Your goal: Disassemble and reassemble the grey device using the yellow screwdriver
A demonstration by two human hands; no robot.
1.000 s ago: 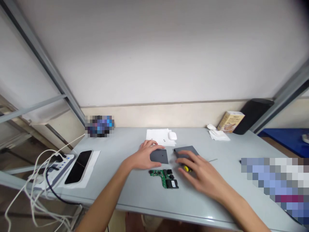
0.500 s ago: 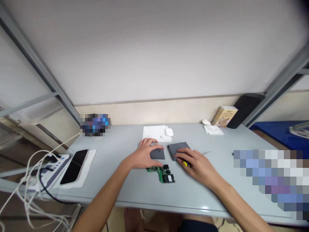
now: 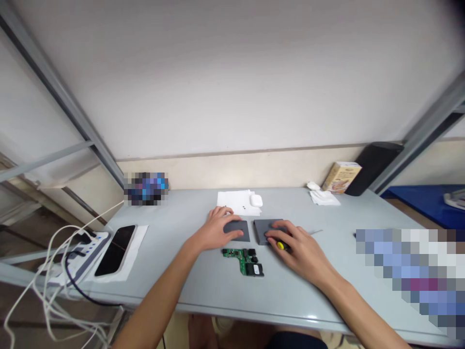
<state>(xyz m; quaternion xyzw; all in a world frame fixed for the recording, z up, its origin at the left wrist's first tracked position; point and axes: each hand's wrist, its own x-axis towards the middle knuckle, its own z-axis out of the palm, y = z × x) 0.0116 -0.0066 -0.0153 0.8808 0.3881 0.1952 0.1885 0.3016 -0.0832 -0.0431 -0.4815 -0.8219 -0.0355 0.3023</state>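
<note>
From where I'm standing, the left hand [image 3: 215, 231] is now laying its thumb on the flat grey plate [image 3: 235, 226]; half a second ago that thumb was hanging over the edge of the green circuit board [image 3: 242, 259]. The grey case [image 3: 263, 227] is sitting straighter too, so the two grey pieces are lying almost square, side by side with a gap, just beyond the board on the counter [image 3: 207, 288].

The left hand is spreading wide, thumb and fingers spanning the plate; whether it is gripping, I can't tell. The right hand [image 3: 300, 249] is curling around a yellow-ended tool [image 3: 281, 245], its thin shaft pointing away to the right, while its fingertips are resting on the case. Both forearms are reaching in from the near edge.
</note>
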